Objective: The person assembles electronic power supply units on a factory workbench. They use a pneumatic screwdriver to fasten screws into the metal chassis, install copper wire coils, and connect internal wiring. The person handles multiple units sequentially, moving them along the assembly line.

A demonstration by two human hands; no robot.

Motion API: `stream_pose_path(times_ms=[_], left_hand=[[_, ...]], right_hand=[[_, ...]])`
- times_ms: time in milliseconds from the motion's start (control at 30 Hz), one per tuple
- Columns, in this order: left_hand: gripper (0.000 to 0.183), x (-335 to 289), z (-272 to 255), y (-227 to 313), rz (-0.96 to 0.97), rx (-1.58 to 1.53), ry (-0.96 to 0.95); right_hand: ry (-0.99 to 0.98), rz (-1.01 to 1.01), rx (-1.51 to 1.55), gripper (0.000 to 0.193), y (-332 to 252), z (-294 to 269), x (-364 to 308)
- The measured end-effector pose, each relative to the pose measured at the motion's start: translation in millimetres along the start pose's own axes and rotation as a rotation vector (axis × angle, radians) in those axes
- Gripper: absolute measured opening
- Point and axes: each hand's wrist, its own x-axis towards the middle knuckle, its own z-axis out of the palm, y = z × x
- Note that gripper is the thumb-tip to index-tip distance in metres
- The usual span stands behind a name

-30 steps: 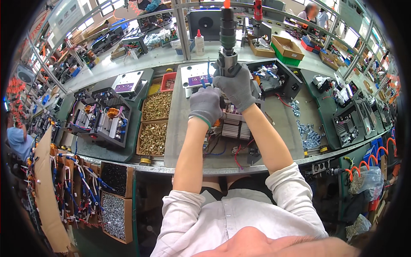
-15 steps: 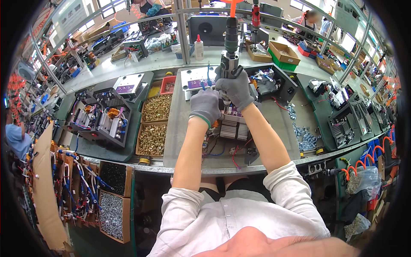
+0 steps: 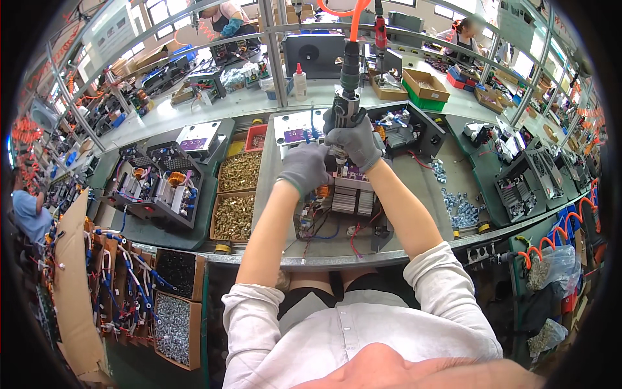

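Observation:
My right hand (image 3: 355, 141), in a grey glove, is wrapped round an upright air screwdriver (image 3: 346, 104) with an orange hose (image 3: 355, 24) at its top. My left hand (image 3: 304, 168), also gloved, has its fingers curled in beside the tool's lower end; what they hold, if anything, is hidden. Below the tool is a part-built unit with a purple circuit board (image 3: 353, 172) and a finned metal heat sink (image 3: 353, 198). Behind my left hand lies a white metal plate (image 3: 285, 123) with blue cable ends (image 3: 312, 133). An open black case (image 3: 424, 133) stands to the right.
Boxes of brass-coloured fasteners (image 3: 234, 216) sit left of the work mat, with a red tray (image 3: 255, 137) behind. Loose silvery fasteners (image 3: 460, 207) lie at right. Part-built units (image 3: 159, 185) flank both sides. A white bottle (image 3: 299, 84) stands behind. Other people work farther back.
My left hand has shifted left and slightly nearer to me, away from the blue cable ends. My right hand keeps its grip on the screwdriver. The whole view has shifted slightly.

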Motion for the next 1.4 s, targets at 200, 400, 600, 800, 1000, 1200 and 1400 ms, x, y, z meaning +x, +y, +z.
stream_pose_path(times_ms=[200, 400, 600, 800, 1000, 1200, 1400], left_hand=[[0.028, -56.6, -0.3, -96.0, -0.762, -1.68, 0.827], [0.02, -127.9, -15.3, -69.7, -0.991, -2.485, 0.822], [0.031, -145.1, -13.9, 25.2, -0.558, -2.528, 0.267], [0.03, -114.7, -38.4, 105.7, -0.52, -2.374, -0.047], [0.035, -106.5, -31.3, 153.4, -0.49, -2.337, -0.084], [0.034, -103.5, -24.7, 179.8, -0.604, -2.384, -0.169], [0.04, -89.6, -32.6, 206.6, -0.4, -1.999, -0.408]], right_hand=[[0.171, -0.022, -0.026, 0.027, 13.1, 14.5, 11.3], [0.319, -0.027, 0.191, 0.021, 22.8, 44.5, 36.5], [0.177, -0.066, 0.661, 0.036, -79.4, 49.5, -38.1], [0.181, -0.521, 0.599, 0.044, -107.1, 5.5, -135.6], [0.237, -0.66, 0.536, 0.051, -100.4, -38.1, -186.5], [0.419, -0.662, 0.601, 0.051, -95.8, -56.7, -202.9], [0.603, -0.703, 0.74, 0.045, -91.6, -78.5, -199.0]])
